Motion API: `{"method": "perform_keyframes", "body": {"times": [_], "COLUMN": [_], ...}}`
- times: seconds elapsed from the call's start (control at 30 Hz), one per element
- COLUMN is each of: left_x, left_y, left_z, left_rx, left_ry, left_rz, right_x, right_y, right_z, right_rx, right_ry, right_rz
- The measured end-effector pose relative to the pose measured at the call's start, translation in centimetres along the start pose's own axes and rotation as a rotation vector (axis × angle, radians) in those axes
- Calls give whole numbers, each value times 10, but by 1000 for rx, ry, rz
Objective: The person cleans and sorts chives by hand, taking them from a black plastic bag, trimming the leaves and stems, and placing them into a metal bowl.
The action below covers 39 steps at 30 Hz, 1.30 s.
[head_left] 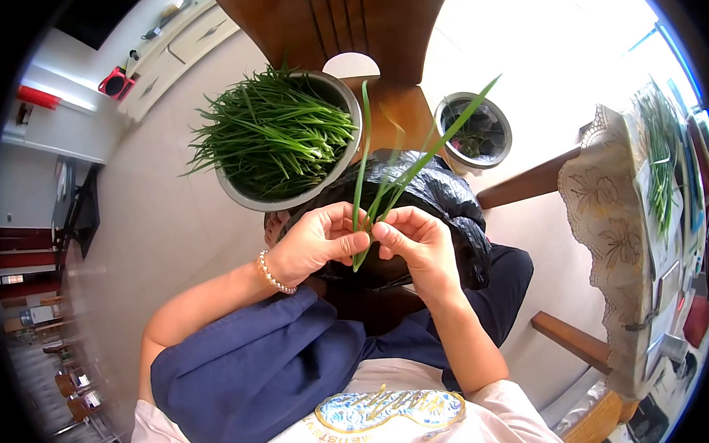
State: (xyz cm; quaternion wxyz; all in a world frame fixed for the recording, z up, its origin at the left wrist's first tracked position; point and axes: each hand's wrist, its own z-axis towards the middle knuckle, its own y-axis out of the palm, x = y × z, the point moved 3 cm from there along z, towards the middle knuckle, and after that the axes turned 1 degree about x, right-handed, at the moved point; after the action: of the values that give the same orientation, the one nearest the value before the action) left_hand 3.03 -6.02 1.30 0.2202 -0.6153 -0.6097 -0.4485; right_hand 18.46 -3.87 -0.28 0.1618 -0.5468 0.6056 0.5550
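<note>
Pale floor (pixel 152 199) surrounds a round bowl (pixel 357 120) heaped with green stalks (pixel 279 137), ahead of the left hand (pixel 319 240). That hand (beaded bracelet (pixel 272 273) at its wrist) and the right hand (pixel 420 243) pinch 2 or more loose stalks (pixel 435 152) between them, above a black plastic bag (pixel 457 202).

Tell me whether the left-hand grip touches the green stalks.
Touching. The head view shows the left-hand grip pinching the green stalks between thumb and finger, with a lower end poking out below the thumb.
</note>
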Motion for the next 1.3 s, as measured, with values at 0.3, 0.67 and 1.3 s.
{"method": "perform_keyframes", "body": {"times": [0.3, 0.67, 1.3], "left_x": [-3, 1, -2], "left_y": [-2, 4, 0], "left_z": [1, 0, 1], "left_rx": [-26, -7, -31], "left_ry": [-71, -61, 59], "left_rz": [47, 4, 74], "right_x": [-1, -1, 5], "right_y": [0, -2, -2], "right_z": [0, -1, -2], "right_rx": [39, -51, -65], "right_ry": [-7, -56, -122], "right_rz": [14, -25, -131]}}
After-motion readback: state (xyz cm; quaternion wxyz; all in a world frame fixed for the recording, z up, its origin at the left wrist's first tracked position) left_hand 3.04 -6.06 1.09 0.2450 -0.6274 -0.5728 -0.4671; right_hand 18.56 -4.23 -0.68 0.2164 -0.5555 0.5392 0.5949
